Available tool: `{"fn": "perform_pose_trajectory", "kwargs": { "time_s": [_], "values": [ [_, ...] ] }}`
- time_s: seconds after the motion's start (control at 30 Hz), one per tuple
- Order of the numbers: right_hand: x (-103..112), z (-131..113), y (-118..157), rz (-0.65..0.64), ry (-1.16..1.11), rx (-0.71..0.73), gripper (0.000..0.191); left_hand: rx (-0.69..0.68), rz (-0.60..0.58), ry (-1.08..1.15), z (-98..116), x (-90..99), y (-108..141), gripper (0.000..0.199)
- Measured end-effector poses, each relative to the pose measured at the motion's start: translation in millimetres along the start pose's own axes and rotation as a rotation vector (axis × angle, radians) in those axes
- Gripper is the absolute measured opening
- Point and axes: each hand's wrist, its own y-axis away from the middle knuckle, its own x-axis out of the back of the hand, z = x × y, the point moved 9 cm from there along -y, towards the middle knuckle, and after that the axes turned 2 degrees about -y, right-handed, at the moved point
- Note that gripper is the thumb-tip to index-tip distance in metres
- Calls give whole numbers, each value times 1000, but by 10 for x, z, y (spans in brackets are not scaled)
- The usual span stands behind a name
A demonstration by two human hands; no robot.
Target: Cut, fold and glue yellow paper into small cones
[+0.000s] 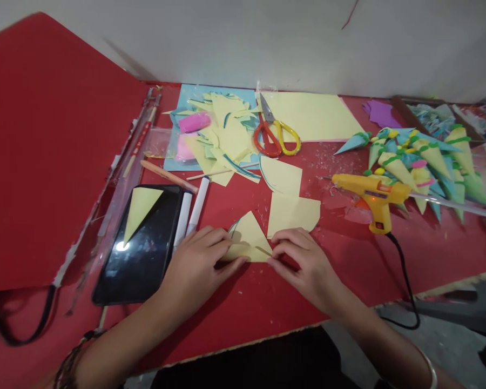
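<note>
Both hands work on one pale yellow paper piece [250, 237] with its near edge curled over, low on the red table. My left hand [204, 259] grips its left end, thumb along the near edge and fingers on top. My right hand [302, 259] pinches the paper's right corner between thumb and fingers. Just beyond lie two more cut yellow paper pieces [294, 214] with a rounded edge, partly overlapping. A finished-looking yellow paper cone [140, 212] rests on a black phone [146, 270] left of my left hand. Two white markers [198, 205] lie beside the phone.
A yellow glue gun [372, 194] with a black cord lies right. Behind it are several decorated paper cones [409, 162]. Scissors [277, 138] lie near paper scraps [230, 129] and yellow sheets [316, 113]. The ragged table edge [243, 348] runs in front.
</note>
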Motion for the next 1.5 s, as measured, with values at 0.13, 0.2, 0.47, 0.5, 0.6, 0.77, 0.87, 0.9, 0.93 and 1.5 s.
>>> {"fn": "perform_pose_trajectory", "kwargs": {
  "time_s": [0.13, 0.2, 0.47, 0.5, 0.6, 0.77, 0.87, 0.9, 0.93, 1.5],
  "values": [
    [3, 11, -8, 9, 5, -20, 11, 33, -49, -5, -30, -33, 10, 19],
    [1, 9, -11, 5, 25, -29, 13, 35, -50, -23, -32, -25, 5, 19],
    [-23, -13, 0, -83, 48, -18, 18, 45, -73, -45, -32, -32, -22, 19],
    [-26, -11, 3, -94, 37, -18, 19, 48, -77, -45, -36, -35, -22, 19],
    [2, -5, 7, -82, -14, -26, 24, 44, -86, -44, -44, -42, -21, 18],
    [31, -17, -7, -49, -34, -40, 12, 31, -66, -41, -48, -42, -13, 19],
    [1, -13, -15, -72, 21, -42, 6, -12, -38, -15, -3, -30, -4, 16],
    [-2, -13, -16, -73, 24, -35, 5, -42, -36, 4, 29, -32, 1, 12],
    [-1, -16, -15, -72, 21, -23, 6, -80, -41, 26, 68, -36, 6, 7],
    [80, 15, 117, -88, 92, 0, 12, -103, -25, 80, 129, 0, 10, 19]
  ]
}}
